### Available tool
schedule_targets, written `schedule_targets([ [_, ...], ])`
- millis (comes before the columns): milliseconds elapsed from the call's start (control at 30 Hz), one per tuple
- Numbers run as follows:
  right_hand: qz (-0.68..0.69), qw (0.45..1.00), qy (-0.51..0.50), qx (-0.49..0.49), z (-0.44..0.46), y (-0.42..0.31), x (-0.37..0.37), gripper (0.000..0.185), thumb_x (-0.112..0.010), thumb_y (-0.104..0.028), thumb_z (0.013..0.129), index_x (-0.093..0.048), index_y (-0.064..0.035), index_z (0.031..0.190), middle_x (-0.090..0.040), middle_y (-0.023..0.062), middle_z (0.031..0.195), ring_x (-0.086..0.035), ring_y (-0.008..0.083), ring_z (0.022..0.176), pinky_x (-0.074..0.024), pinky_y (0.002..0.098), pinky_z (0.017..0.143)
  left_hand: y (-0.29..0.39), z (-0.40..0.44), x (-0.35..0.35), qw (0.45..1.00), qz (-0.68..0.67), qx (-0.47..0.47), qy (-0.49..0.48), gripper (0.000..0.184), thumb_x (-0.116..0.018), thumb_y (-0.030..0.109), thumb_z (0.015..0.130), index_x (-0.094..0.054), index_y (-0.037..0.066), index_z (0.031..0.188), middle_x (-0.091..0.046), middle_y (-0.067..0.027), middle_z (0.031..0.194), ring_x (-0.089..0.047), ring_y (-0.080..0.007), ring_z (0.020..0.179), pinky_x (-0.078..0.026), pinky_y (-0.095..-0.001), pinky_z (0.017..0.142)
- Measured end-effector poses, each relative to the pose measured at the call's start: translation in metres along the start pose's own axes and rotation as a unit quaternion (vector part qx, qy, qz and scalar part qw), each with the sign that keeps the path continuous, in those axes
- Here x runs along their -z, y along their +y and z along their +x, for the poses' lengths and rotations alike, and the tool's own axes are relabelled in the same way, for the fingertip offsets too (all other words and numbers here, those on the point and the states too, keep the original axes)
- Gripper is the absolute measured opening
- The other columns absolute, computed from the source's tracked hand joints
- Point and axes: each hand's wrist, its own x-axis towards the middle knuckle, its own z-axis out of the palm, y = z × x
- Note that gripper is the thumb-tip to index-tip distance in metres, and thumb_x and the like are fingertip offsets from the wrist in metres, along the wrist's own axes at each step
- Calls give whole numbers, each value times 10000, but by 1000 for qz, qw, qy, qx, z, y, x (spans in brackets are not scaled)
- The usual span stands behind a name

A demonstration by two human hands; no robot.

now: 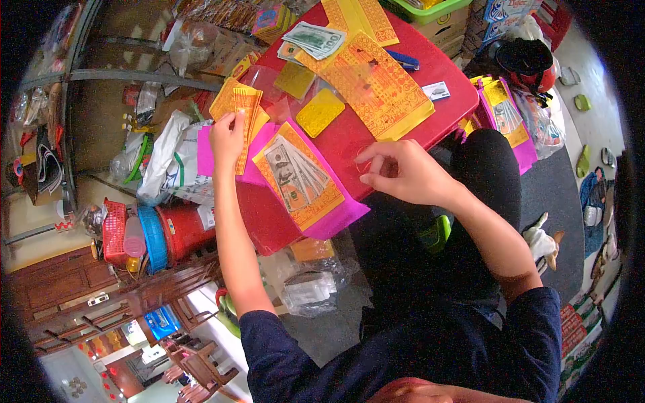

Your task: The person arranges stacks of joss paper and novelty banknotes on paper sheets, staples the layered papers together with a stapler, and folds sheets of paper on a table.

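Observation:
My left hand pinches a fan of narrow yellow-orange printed papers over the left edge of the red table. My right hand hovers at the table's near edge, fingers curled and thumb close to the index finger; a thin reddish loop seems to show at the fingertips, too small to name. Between the hands lies a pink sheet bearing a yellow printed paper and fanned banknote-like papers. Beyond are a yellow square packet and large yellow printed sheets.
More banknote-like papers, a blue object and a small card lie on the table. Red and blue tubs stand left. At right are a pink-and-yellow bundle, a red helmet and a light-coloured animal.

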Motion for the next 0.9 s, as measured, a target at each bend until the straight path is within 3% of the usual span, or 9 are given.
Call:
schedule_targets([
  [900,-13,1000,2,5,-1,-1,1,248,-761,-137,859,-714,-10,1067,-719,103,746,-710,231,711,-554,371,701,-5,0,-3,999,-21,-9,25,403,-612,336,1010,-659,-41,878,-653,-236,826,-647,-430,768,-475,-448,665],
])
